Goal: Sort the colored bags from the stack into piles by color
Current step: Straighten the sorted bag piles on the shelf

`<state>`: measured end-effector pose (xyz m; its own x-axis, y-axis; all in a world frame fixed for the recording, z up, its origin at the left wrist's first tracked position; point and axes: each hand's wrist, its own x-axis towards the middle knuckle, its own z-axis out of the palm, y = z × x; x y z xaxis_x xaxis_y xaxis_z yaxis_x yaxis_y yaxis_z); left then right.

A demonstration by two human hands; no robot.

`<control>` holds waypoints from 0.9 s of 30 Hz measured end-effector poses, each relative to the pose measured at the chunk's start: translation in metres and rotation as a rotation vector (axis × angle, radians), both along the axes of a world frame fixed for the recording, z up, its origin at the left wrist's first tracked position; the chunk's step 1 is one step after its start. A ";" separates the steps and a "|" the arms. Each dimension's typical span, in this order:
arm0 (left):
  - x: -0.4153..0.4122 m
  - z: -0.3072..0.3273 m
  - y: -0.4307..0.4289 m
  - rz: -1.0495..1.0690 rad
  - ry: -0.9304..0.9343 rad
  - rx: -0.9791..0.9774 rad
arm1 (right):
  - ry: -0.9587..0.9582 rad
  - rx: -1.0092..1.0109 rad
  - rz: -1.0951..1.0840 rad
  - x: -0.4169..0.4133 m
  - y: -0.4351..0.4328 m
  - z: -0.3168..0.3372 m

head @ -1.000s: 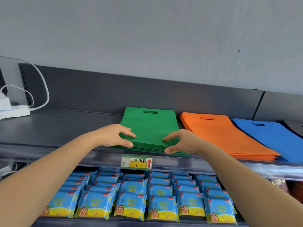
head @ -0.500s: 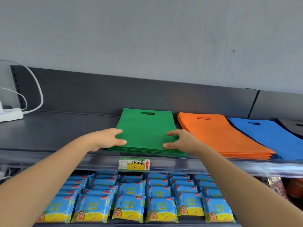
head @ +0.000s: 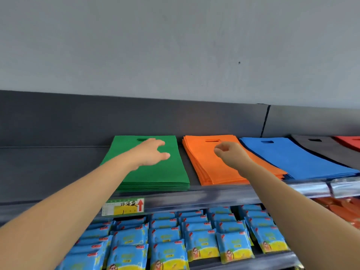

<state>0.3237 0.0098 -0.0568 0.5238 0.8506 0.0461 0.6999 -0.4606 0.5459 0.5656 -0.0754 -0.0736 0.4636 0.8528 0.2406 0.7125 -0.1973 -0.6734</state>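
The bags lie flat on a dark shelf (head: 48,168) in 5 piles, side by side. Each pile shows only 1 color on top. From left to right they are the green pile (head: 155,176), the orange pile (head: 206,170), the blue pile (head: 302,158), the gray pile (head: 329,151) and the red pile (head: 350,142). No mixed stack can be seen.

The left hand (head: 150,152) is over the far half of the green pile. Its fingers are spread apart and hold nothing. It is not clear if it touches the top bag or floats just above it. The right hand (head: 228,152) is over the far half of the orange pile. Its fingers are curled in toward the thumb, and nothing is held in them.

So each hand has its own pile right below it. The green pile is nearer the left hand, and the orange pile is nearer the right hand. The blue, gray and red piles lie farther off to the right, so the right hand is the nearer one for those.

Every bag has its long side running from the front edge of the shelf to the back wall. The orange handle hole (head: 212,141) sits at the far end, by the wall, and the short bottom edge faces the person. The green pile points the same way.

The sorting looks almost done.
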 end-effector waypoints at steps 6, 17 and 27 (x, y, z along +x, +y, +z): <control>0.086 -0.008 -0.028 -0.041 0.006 -0.068 | -0.052 -0.163 -0.057 0.062 -0.023 -0.004; 0.157 -0.038 -0.038 0.238 -0.228 -0.350 | -0.122 -0.372 -0.015 0.133 -0.038 -0.011; 0.153 -0.045 -0.036 0.273 -0.296 -0.414 | -0.031 -0.326 0.054 0.143 -0.039 -0.017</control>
